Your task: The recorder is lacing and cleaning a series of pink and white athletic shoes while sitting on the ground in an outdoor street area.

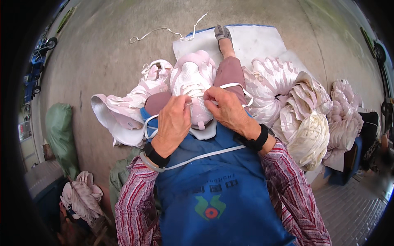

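A pink and white shoe upper (pixel 193 76) lies across my lap, its tongue (pixel 200 110) toward me. White shoelace (pixel 193 89) crosses its eyelet rows. My left hand (pixel 172 121) is closed at the left eyelet edge, thumb and finger pinched on the lace. On the opposite edge, my right hand (pixel 232 110) is also pinched, with the lace looping out beside it over my knee. Another loop of lace hangs by my left wrist. The fingertips partly hide the lace ends and eyelets.
More uppers (pixel 127 108) lie to the left. Large curled stacks of uppers (pixel 273 88) and a cream lace bundle (pixel 310 135) sit on the right. A loose lace (pixel 164 29) trails over the floor and white sheet (pixel 256 39). A green sack (pixel 60 131) stands far left.
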Tool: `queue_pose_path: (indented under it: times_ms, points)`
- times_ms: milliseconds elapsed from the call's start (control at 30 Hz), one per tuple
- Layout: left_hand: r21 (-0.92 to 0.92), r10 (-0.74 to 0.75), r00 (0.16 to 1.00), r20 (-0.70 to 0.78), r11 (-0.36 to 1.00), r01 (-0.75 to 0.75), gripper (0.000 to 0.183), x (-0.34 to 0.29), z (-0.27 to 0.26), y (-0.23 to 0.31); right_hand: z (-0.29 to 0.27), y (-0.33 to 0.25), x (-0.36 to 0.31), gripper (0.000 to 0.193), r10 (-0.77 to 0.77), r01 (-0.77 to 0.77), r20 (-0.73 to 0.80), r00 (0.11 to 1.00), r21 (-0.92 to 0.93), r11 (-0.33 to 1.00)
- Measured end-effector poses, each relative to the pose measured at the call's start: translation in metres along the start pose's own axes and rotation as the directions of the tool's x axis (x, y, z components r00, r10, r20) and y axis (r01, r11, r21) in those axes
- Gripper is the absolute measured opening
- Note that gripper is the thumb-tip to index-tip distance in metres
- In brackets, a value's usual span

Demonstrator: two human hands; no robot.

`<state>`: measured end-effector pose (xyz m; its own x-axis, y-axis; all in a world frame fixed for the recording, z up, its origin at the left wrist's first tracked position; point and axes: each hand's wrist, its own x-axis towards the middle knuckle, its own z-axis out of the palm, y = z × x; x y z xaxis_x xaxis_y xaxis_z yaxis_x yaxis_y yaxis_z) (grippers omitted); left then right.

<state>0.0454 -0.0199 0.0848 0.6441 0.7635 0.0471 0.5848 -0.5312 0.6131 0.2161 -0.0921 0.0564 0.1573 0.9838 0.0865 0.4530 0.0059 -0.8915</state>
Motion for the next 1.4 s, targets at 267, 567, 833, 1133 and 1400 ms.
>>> queue_pose_path:
  times_ms: [267,567,833,1133,1400]
  points:
    - [0.121,0.031,0.999,0.023,0.992,-0.034,0.009,0.006,0.0,0.002,0.001,-0.001,0.001,0.013,-0.05,0.048,-0.011,0.999,-0.116,0.992]
    - [-0.001,0.017,0.999,0.029,1.0,-0.017,0.008,0.008,0.005,-0.009,0.007,-0.004,0.0,0.011,-0.116,0.096,-0.067,0.991,-0.241,0.966]
    - [-0.149,-0.076,0.996,-0.052,0.987,0.067,0.013,0.0,0.012,-0.008,0.007,-0.01,0.002,0.012,-0.141,0.12,-0.03,0.989,-0.374,0.92]
    - [0.019,-0.059,0.998,0.01,0.998,0.059,0.006,0.0,0.003,-0.009,0.008,-0.007,0.001,0.011,-0.181,0.162,-0.027,0.983,-0.332,0.929]
    - [-0.159,-0.217,0.976,-0.01,0.964,0.212,0.013,0.003,0.013,-0.01,0.006,-0.005,0.003,0.01,-0.197,0.188,0.008,0.98,-0.339,0.922]
